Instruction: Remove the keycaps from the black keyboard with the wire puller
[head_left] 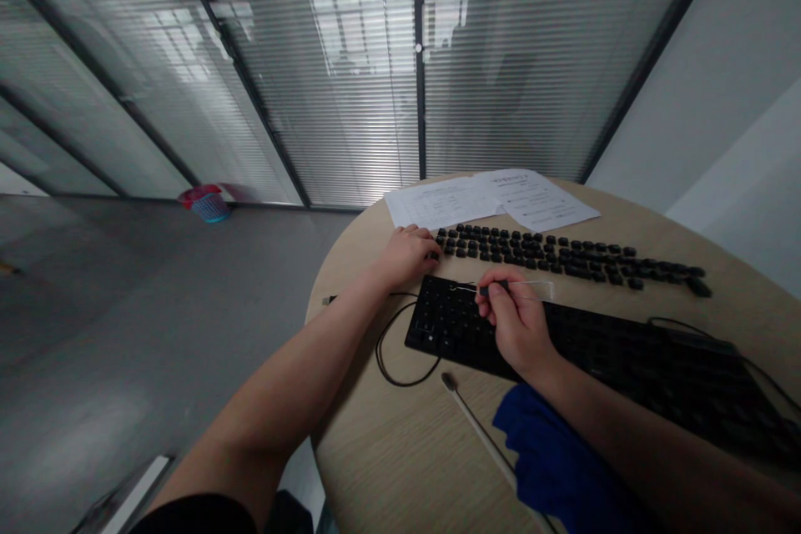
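My left hand (pixel 410 256) rests at the left end of the rows of loose black keycaps (pixel 531 249), its fingers curled down around a keycap (pixel 434 255). Over the left part of the black keyboard (pixel 601 350), my right hand (pixel 516 317) is closed on a wire keycap puller (pixel 496 289). The puller's dark middle sits between thumb and fingers. Thin wires stick out of it to the left, above the keyboard, and to the right. Many keys at the keyboard's right are hidden by my forearm or lost in the dark.
Printed sheets (pixel 494 196) lie behind the keycaps. A black cable (pixel 391 380) loops left of the keyboard, near a USB plug (pixel 329 300). Closer to me are a long-handled brush (pixel 479 425) and a blue cloth (pixel 551 459). The round table (pixel 381 450) ends at the left; a basket (pixel 209 204) stands on the floor.
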A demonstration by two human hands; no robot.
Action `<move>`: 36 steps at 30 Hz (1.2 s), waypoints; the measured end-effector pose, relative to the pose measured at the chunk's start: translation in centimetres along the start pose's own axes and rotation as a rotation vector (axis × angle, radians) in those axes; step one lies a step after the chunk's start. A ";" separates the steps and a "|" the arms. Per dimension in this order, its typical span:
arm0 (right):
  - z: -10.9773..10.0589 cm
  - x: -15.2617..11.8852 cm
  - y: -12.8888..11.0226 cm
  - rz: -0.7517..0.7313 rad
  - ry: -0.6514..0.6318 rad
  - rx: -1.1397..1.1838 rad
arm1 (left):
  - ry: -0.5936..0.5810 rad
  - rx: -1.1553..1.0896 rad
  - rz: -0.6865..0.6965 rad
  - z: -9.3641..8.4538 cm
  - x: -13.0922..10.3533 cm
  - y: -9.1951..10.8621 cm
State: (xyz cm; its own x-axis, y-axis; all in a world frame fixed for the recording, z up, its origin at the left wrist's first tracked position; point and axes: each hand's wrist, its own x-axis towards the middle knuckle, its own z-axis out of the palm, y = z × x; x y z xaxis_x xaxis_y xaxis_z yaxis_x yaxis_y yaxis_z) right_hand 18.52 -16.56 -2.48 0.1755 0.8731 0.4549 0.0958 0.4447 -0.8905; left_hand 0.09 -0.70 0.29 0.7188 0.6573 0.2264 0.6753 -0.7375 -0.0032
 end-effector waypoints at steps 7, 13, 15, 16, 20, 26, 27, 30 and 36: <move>-0.1 0.1 0.0 -0.011 0.014 0.000 | 0.043 -0.019 0.000 -0.3 -0.2 0.0; 0.0 0.1 -0.4 0.000 0.037 0.015 | 0.171 -0.110 -0.060 -1.5 -1.5 -0.3; 0.0 0.3 -0.7 0.018 0.034 0.019 | 0.225 -0.238 -0.037 -1.8 -2.0 0.1; -0.1 0.4 -0.9 0.030 0.022 0.017 | 0.231 -0.309 -0.008 -1.9 -2.2 0.4; -0.9 1.4 -2.3 0.126 -0.181 -0.044 | 0.116 -0.451 0.172 -1.7 -2.4 1.8; -2.6 2.3 -3.2 0.184 -0.577 -0.220 | 0.030 -0.527 0.352 -1.0 -2.1 2.4; -2.7 2.2 -3.0 0.157 -0.592 -0.251 | 0.022 -0.536 0.364 -0.9 -2.1 2.5; -2.9 2.0 -2.1 0.082 -0.575 -0.315 | 0.004 -0.542 0.360 -0.8 -2.1 3.0; -2.8 1.5 -1.2 0.081 -0.536 -0.312 | -0.018 -0.533 0.352 0.0 -2.1 4.0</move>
State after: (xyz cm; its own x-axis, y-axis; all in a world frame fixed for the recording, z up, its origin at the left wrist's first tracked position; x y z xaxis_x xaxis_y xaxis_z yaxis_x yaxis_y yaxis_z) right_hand 21.38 -16.35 -0.78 -0.3139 0.9165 0.2481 0.3987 0.3644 -0.8416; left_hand 1.27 -4.98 -0.18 0.8886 0.3604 0.2837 0.2266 -0.8827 0.4117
